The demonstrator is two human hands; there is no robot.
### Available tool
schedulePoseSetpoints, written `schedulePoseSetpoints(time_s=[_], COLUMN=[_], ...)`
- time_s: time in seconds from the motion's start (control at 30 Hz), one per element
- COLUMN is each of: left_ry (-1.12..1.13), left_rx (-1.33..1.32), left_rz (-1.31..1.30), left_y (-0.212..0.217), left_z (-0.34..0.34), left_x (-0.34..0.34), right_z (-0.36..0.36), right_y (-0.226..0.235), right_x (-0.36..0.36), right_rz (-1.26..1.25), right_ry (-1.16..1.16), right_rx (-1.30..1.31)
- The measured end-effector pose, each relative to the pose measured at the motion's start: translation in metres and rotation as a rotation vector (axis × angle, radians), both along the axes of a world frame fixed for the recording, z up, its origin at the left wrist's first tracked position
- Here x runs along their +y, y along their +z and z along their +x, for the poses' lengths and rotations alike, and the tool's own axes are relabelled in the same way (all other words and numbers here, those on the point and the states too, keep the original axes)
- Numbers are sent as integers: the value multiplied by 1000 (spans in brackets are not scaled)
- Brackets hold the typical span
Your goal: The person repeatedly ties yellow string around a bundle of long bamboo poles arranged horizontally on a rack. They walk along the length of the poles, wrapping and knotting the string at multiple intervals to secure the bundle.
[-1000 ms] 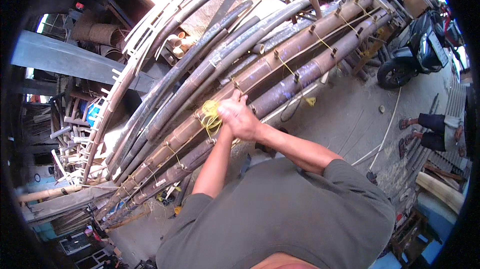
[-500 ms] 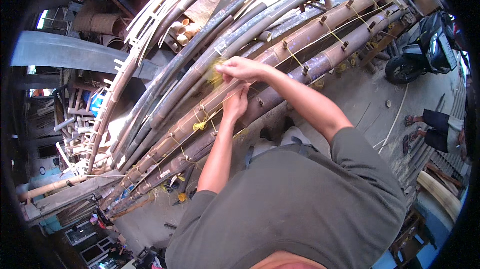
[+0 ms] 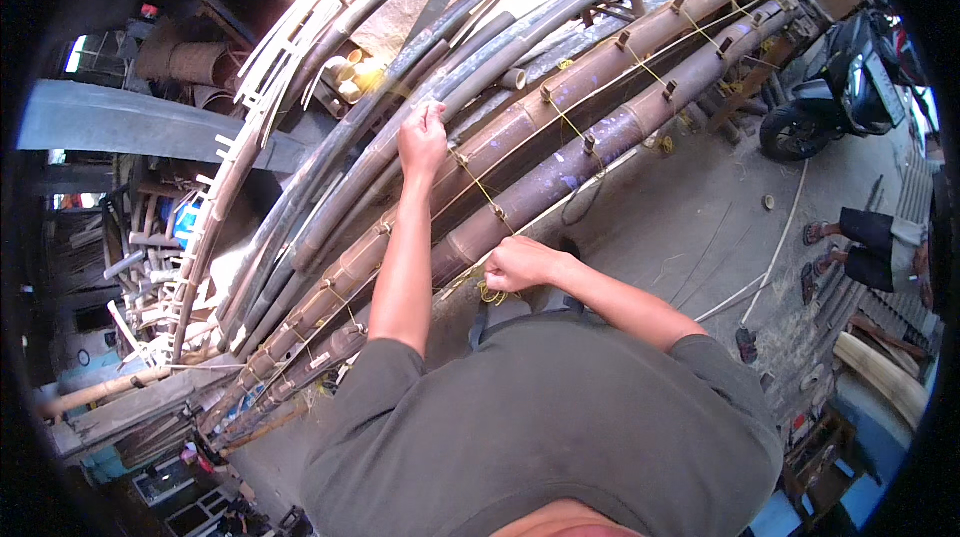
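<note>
Two long brown bamboo poles (image 3: 494,221) run side by side from lower left to upper right before me, with small pegs standing up from them. Yellow cord (image 3: 482,185) crosses between the poles at several pegs. My right hand (image 3: 525,265) is closed in a fist on the near side of the nearer pole, gripping the yellow cord; a loose bundle of it hangs beside the fingers. Beyond the farther pole, my left hand (image 3: 424,137) is raised with curled fingers. What it holds, if anything, I cannot make out.
Dark curved pipe-like poles (image 3: 400,152) lie beyond the bamboo. A curved frame with light rungs (image 3: 215,207) stands left. A motorcycle (image 3: 835,102) is parked at the right, near a person's legs (image 3: 862,252). Bamboo offcuts (image 3: 350,72) sit at the back.
My right hand has come back from over the farther pole to the near side, with cord in it. My left hand has moved forward and left, past the farther pole.
</note>
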State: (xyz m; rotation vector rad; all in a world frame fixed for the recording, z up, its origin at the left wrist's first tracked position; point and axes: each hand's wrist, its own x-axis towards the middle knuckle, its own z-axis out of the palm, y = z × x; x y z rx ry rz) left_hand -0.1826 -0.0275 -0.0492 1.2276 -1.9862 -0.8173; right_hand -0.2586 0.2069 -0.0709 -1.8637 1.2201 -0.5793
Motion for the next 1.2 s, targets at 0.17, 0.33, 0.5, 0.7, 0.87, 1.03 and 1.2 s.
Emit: schedulePoseSetpoints(time_s=[0.17, 0.33, 0.5, 0.7, 0.87, 1.03, 1.2], left_ry=[-61, -200, -100, -2, -177, -137, 2], left_rx=[-374, -322, -384, -415, -321, -325, -359], left_rz=[-23, -51, 45, 83, 38, 133, 194], left_y=[-62, -13, -9, -84, -42, -31, -32], left_z=[9, 91, 229, 252, 229, 239, 239], left_x=[-32, -11, 69, 107, 107, 107, 113], right_z=[38, 114, 175, 245, 180, 159, 156], right_y=[17, -6, -17, 71, 69, 63, 98], right_x=[10, 20, 32, -62, -149, -159, -30], right_rz=[-164, 478, 919, -100, -375, 288, 139], right_ry=[-72, 21, -659, -869, -495, -262, 188], right_rx=[279, -577, -1544, -1174, 484, -537, -202])
